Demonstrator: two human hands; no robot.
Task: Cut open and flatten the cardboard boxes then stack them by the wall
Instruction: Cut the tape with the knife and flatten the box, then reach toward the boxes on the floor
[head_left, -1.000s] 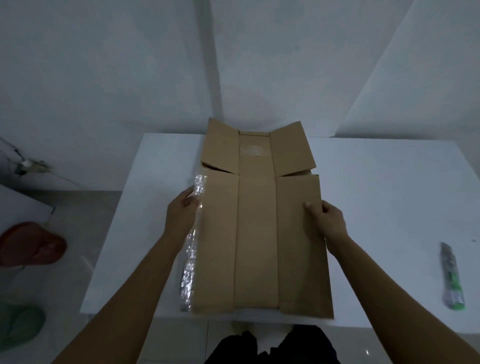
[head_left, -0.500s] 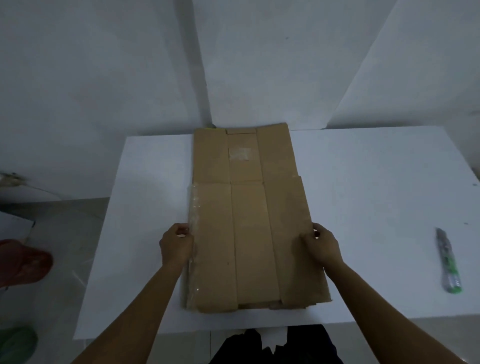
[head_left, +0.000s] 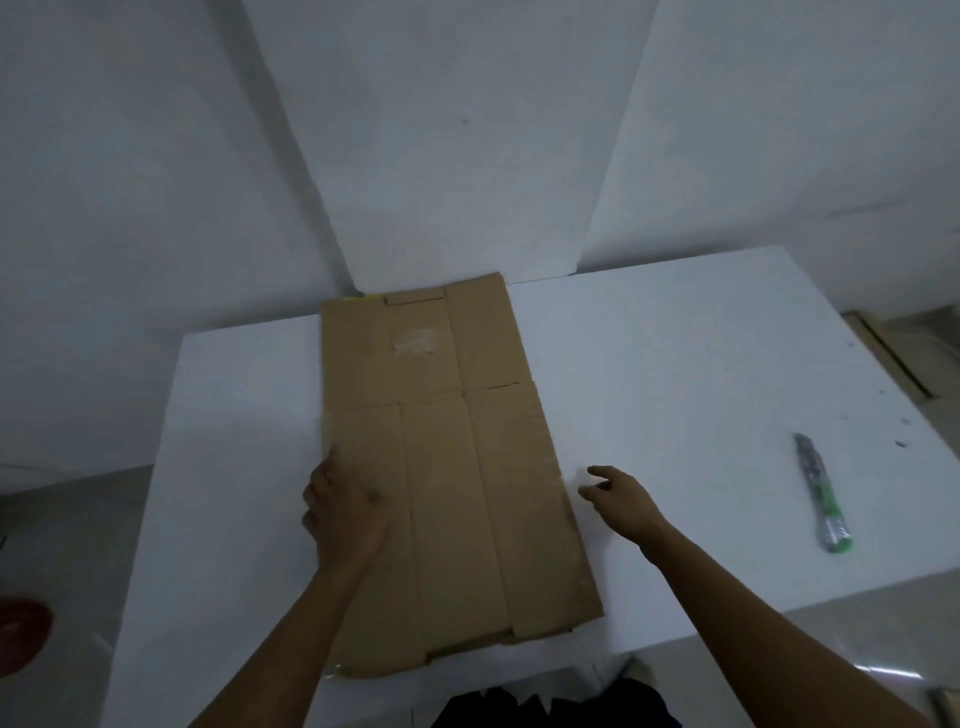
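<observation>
A flattened brown cardboard box (head_left: 447, 467) lies lengthwise on the white table (head_left: 701, 374), its far end close to the wall and its near end at the table's front edge. A patch of clear tape shows on its far middle panel. My left hand (head_left: 343, 514) rests flat on the box's left panel, fingers fairly straight. My right hand (head_left: 618, 496) hovers just right of the box's right edge, fingers loosely spread, holding nothing. A green and grey utility knife (head_left: 823, 499) lies on the table far to the right, apart from both hands.
White walls (head_left: 467, 130) rise behind the table, meeting in a corner. More cardboard (head_left: 893, 358) lies on the floor past the table's right edge. A red object (head_left: 21, 636) sits on the floor at the left.
The box has been laid flat with its far flaps down. My right hand has let go of the right edge and moved off it. My left hand now lies flat on the left panel.
</observation>
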